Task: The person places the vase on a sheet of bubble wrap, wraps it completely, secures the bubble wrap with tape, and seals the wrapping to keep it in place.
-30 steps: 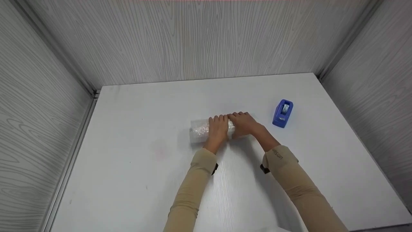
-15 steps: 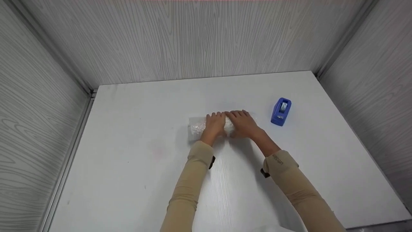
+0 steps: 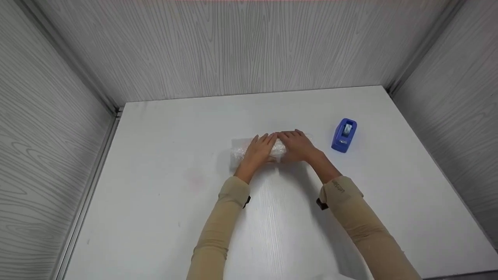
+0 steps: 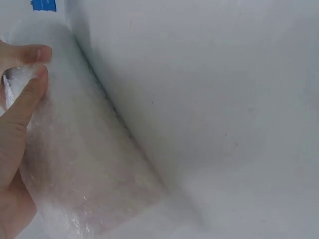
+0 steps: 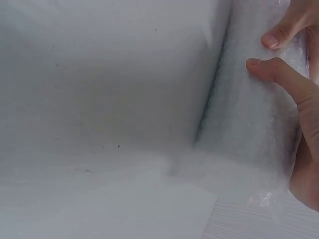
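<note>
A clear bubble-wrap roll (image 3: 278, 149) lies crosswise on the white table, its left end showing past my left hand. My left hand (image 3: 256, 151) holds it near the middle, fingers over the far side and thumb (image 4: 31, 94) on the near side. Beside it, my right hand (image 3: 297, 147) grips the right part the same way, its thumb (image 5: 279, 74) pressed to the plastic. The two hands nearly meet at their fingertips. In both wrist views the thumbs sit close together on the bubble wrap. Whatever is inside the roll is hidden.
A blue tape dispenser (image 3: 344, 135) stands on the white table (image 3: 167, 217), right of the hands. Grey wood-grain panels (image 3: 249, 50) rise behind the table and on both sides. Part of a white object (image 3: 330, 277) shows at the bottom edge.
Both hands stay on the bubble-wrap roll. The left hand has turned, its wrist moving left and its fingers slanting toward the right hand. The tape dispenser stays in place.
</note>
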Motion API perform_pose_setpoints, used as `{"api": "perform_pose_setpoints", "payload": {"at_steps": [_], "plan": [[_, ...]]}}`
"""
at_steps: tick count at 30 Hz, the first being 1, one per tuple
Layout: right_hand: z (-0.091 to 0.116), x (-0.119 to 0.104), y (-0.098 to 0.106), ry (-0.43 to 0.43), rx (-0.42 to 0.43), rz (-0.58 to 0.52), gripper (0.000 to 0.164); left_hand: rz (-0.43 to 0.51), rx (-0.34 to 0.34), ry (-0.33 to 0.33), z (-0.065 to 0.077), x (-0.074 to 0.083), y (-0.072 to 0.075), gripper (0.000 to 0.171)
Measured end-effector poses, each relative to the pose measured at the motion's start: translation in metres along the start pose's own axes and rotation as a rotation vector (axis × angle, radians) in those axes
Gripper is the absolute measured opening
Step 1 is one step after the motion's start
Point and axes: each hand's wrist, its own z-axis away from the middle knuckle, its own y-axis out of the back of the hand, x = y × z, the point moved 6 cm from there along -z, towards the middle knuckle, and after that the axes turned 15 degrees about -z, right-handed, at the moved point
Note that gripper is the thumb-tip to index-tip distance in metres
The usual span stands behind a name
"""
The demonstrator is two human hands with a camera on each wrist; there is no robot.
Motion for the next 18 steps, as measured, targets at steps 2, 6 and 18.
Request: {"api": "perform_pose_setpoints", "payload": {"at_steps": [2,6,18], "plan": [[0.002,0.001,0.001,-0.003,0.037,0.004,0.087,0.023,0.001,-0.001,-0.001,-0.003,0.000,0.083],[0.008,0.004,0.000,0.022,0.117,0.034,0.087,0.070,-0.010,0.009,-0.002,-0.008,-0.001,0.082],[0.018,0.012,0.003,0.076,0.191,0.011,0.083,0.092,-0.051,0.007,-0.008,-0.009,0.001,0.081]]}}
